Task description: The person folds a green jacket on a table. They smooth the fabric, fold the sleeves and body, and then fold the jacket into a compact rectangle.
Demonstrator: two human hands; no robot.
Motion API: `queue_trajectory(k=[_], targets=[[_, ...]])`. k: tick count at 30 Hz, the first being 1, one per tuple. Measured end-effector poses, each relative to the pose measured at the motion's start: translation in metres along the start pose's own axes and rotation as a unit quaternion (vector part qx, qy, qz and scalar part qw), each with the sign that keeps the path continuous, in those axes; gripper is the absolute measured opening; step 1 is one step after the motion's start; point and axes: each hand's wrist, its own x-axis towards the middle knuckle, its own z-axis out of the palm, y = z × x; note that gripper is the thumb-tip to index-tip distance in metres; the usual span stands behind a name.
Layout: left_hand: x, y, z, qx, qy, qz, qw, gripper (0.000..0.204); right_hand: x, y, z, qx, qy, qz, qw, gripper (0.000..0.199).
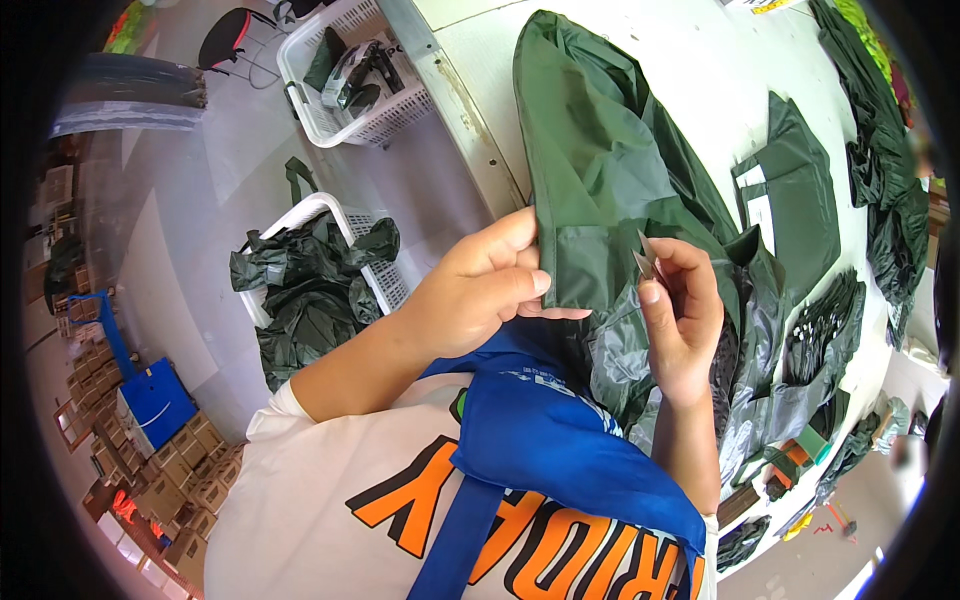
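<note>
My left grip (492,285) pinched the green fabric (600,170) by its side edge; my right grip (655,283) held a small pointed metal tool (643,256). The fabric lay partly upon the worktop (710,60), seemingly light, soft, slippery, best taken by edges.

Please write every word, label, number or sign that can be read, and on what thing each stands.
Shirt: large orange letters with dark edges, partly covered; I do not copy the wording.
Blue apron: white print, too small to read.
White item at the top edge: yellow marking, cut off, not readable.
Green cloth in the left hand: no writing seen.
Anything else is too small or blurred.
</note>
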Motion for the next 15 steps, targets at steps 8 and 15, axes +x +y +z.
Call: queue_trajectory(k=[8,15], targets=[[0.002,-0.001,0.011,-0.055,0.031,-0.015,0.998,0.054,-0.003,-0.013,-0.004,-0.179,-0.059,-0.19,0.963,0.05],[0.005,0.001,0.008,0.009,0.044,-0.05,0.998,0.049,-0.002,-0.023,-0.004,-0.348,-0.046,-0.274,0.895,0.039]])
